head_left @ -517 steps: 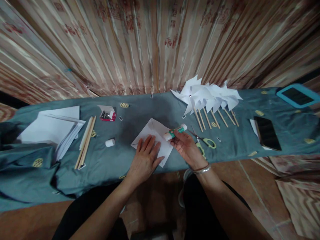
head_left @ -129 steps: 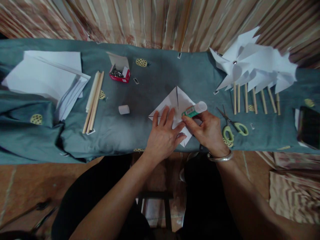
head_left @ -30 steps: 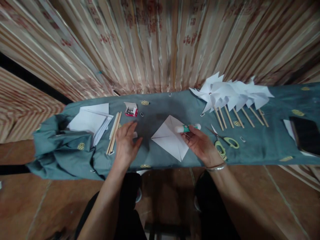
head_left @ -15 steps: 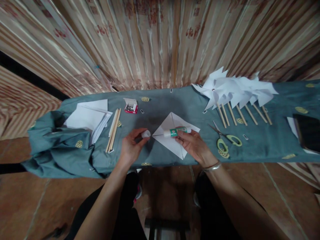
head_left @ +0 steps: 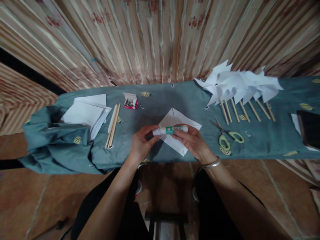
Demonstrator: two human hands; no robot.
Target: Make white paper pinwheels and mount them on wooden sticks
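My right hand (head_left: pixel 191 138) is closed around a glue stick (head_left: pixel 170 130) with a green and white label, held level above the cloth. Thumb and fingers of my left hand (head_left: pixel 143 141) pinch its white cap (head_left: pixel 156 132), which meets the left end of the stick; whether it is fully seated I cannot tell. Beneath both lies a square sheet of white paper (head_left: pixel 175 116) with crease or cut lines running in from its corners. Part of the sheet is hidden by the glue stick and my hands. Green-handled scissors (head_left: pixel 226 133) lie to the right of my right hand.
Several paper pinwheels (head_left: pixel 235 83) on wooden sticks lie overlapped at the back right. To the left are a paper stack (head_left: pixel 85 113), loose wooden sticks (head_left: pixel 113 126) and an open red box (head_left: pixel 130 102) of small metal pieces. A dark device (head_left: pixel 310 128) rests far right.
My left hand has moved right, bringing the cap onto the end of the glue stick, where before the two were apart. The right hand keeps its hold on the stick.
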